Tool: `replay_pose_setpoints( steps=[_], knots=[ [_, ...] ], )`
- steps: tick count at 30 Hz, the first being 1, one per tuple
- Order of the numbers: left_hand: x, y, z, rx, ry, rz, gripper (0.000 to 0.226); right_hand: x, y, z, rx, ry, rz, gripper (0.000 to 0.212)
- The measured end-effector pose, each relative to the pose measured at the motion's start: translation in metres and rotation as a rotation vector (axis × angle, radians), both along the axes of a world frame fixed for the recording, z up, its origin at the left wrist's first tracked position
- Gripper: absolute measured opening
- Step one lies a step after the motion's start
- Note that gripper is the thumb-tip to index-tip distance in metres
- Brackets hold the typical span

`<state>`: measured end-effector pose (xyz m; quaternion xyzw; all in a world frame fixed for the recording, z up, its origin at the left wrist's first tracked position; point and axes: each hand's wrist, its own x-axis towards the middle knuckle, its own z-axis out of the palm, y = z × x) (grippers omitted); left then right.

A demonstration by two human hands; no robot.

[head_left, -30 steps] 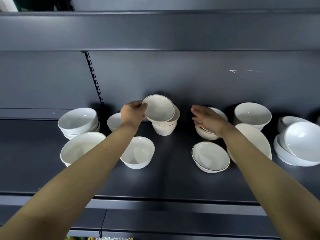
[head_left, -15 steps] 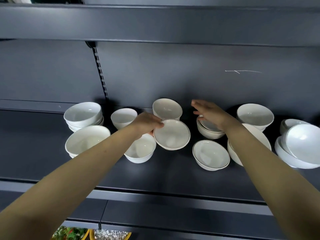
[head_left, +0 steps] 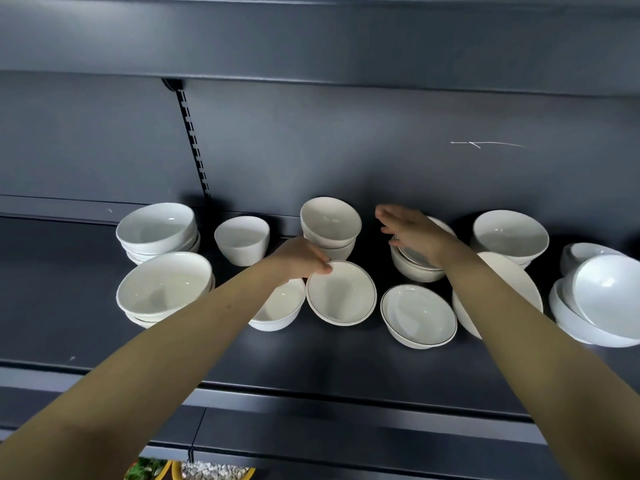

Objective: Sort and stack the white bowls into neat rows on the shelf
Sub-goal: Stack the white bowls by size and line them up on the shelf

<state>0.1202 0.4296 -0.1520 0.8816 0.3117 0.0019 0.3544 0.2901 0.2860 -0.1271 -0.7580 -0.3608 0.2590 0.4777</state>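
Here, left hand (head_left: 300,259) pinches the rimmed bowl (head_left: 341,296); right hand (head_left: 414,233) flat over a stack (head_left: 414,274).

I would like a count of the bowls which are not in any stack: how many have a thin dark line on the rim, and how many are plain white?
Bowls with a dark rim line: 2
Plain white bowls: 3
Total: 5
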Motion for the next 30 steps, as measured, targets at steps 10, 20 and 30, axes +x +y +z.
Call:
replay_pose_setpoints(
  steps=[10, 20, 30],
  knots=[
    [0.0, -0.004, -0.008, 0.103, 0.014, -0.108, 0.025, -0.003, 0.03, 0.001, -0.056, -0.176, 0.046, 0.053],
    [-0.083, 0.003, 0.004, 0.23, -0.352, 0.06, 0.05, -0.013, 0.067, -0.004, -0.194, -0.319, 0.118, 0.09],
    [-0.196, 0.066, 0.005, 0.336, -0.289, 0.291, 0.072, -0.032, 0.108, -0.016, -0.424, -0.534, -0.026, 0.123]
  ],
)
